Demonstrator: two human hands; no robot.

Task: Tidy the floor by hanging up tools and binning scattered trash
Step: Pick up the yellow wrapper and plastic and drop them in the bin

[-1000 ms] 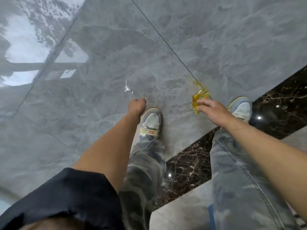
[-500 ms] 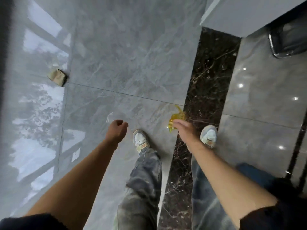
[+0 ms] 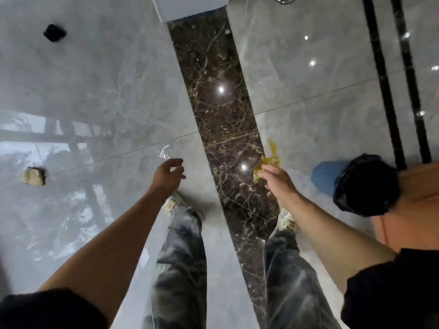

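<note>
Trash could have slipped free on the way to the blue bin (image 3: 326,175) with its black liner: the right hand (image 3: 276,179) only pinched a crinkly yellow wrapper (image 3: 267,163), and the left hand (image 3: 167,175), fingers loosely curled, barely held a thin clear film (image 3: 165,150). Glossy grey floor tiles (image 3: 107,79) carried a crumpled tan wad (image 3: 33,176) and a dark fuzzy lump (image 3: 54,32).

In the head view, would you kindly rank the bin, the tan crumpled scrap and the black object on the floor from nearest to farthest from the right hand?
From the right hand, which holds a yellow wrapper:
1. Bin, just to its right, black-lined.
2. Tan crumpled scrap, far left on the grey tile.
3. Black object, upper left, farthest.
</note>
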